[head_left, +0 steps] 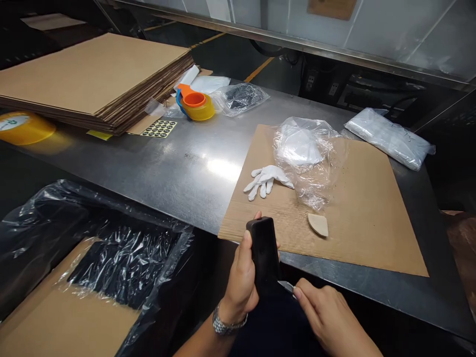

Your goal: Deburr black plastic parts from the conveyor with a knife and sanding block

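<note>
My left hand [241, 277] is closed around a black oblong block [264, 253], held upright at the near edge of the steel table [167, 168]. My right hand [327, 317] pinches a small knife [286, 286] whose blade tip touches the lower right side of the block. Just beyond the block lies a cardboard sheet [357, 218] with a beige half-round piece [318, 224], a white glove [266, 179] and a crumpled clear plastic bag [307, 158] on it. A metal watch sits on my left wrist.
A stack of flat cardboard sheets [92, 74] fills the far left. Beside it are an orange tape dispenser [196, 104], a sticker sheet [159, 129], a yellow tape roll [22, 126] and bagged items [388, 138]. A carton lined with black plastic [92, 258] stands below left.
</note>
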A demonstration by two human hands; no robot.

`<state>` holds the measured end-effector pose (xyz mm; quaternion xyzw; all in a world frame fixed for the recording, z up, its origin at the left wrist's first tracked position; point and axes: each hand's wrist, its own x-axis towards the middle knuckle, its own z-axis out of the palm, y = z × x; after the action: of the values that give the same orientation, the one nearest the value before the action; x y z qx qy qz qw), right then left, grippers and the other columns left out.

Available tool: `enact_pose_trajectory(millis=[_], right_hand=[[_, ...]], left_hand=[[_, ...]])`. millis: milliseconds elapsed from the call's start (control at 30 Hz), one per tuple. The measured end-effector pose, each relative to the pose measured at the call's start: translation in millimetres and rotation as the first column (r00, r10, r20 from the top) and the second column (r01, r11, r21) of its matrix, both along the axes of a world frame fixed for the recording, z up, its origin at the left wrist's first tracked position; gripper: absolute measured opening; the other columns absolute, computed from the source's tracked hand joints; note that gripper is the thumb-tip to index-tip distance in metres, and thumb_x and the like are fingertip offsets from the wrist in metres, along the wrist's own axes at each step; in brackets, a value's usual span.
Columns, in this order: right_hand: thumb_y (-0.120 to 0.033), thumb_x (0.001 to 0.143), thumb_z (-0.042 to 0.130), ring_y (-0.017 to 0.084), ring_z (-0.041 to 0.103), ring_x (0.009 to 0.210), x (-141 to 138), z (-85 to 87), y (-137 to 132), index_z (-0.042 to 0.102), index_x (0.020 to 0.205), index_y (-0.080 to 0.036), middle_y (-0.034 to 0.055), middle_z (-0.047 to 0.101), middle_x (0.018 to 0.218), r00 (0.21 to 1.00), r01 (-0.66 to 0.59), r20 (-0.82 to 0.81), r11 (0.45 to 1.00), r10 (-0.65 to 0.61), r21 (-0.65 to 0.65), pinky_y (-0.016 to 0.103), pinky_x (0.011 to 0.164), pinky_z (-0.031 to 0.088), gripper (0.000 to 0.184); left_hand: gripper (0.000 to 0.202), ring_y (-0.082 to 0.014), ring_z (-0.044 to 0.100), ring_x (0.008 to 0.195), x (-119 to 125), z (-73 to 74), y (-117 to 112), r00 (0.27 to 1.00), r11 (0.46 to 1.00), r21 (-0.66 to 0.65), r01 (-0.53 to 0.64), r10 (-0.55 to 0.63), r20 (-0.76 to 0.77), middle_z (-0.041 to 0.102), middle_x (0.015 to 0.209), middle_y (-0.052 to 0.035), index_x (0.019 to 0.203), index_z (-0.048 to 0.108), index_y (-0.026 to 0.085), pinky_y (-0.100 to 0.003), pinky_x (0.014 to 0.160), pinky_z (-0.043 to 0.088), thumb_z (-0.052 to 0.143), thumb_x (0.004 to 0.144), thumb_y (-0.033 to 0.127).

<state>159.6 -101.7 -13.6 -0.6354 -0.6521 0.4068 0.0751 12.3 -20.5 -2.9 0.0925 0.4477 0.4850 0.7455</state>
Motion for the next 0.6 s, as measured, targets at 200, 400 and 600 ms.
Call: enact_pose_trajectory(millis=[200, 400, 600], right_hand=[[-0.059, 0.087, 0.033, 0.004, 0.025, 0.027, -6, -17.1, -8, 0.053, 0.073, -0.016, -0.0085, 0.038, 0.036, 0.526, -0.108, -0.716, 0.799, -0.459, -0.592, 0.015, 0.031, 0.018, 0.049], [-0.049, 0.092, 0.028, 0.01, 0.047, 0.044, 44, -15.2, 11, 0.054, 0.092, -0.018, -0.0018, 0.053, 0.058, 0.849, 0.431, -0.286, 0.896, -0.444, -0.109, 0.02, 0.045, 0.034, 0.04], [-0.029, 0.09, 0.037, 0.027, 0.052, 0.08, 103, -37.4, 38, 0.059, 0.108, -0.015, 0.0126, 0.057, 0.088, 0.685, 0.176, 0.544, 0.834, -0.485, 0.522, 0.039, 0.067, 0.041, 0.032]], left_hand=[[0.047, -0.0136, 0.059, 0.06, -1, 0.3, 4, 0.994, 1.0, 0.008, 0.011, -0.012, 0.107, 0.063, 0.073, -0.0032, 0.134, 0.037, 0.031, -0.027, 0.058, 0.05, 0.038, 0.089, 0.044], [0.041, -0.0157, 0.06, 0.06, -1, -2.0, 10, 0.96, 0.972, -0.207, 0.114, -0.054, 0.274, 0.064, 0.073, -0.0068, 0.093, 0.063, 0.012, -0.03, 0.059, 0.052, 0.04, 0.088, 0.044], [0.05, -0.0173, 0.06, 0.06, 2, -4.5, 7, 0.878, 0.92, -0.236, 0.315, -0.188, 0.44, 0.065, 0.071, -0.0097, 0.074, 0.064, 0.006, -0.032, 0.059, 0.051, 0.035, 0.088, 0.044]])
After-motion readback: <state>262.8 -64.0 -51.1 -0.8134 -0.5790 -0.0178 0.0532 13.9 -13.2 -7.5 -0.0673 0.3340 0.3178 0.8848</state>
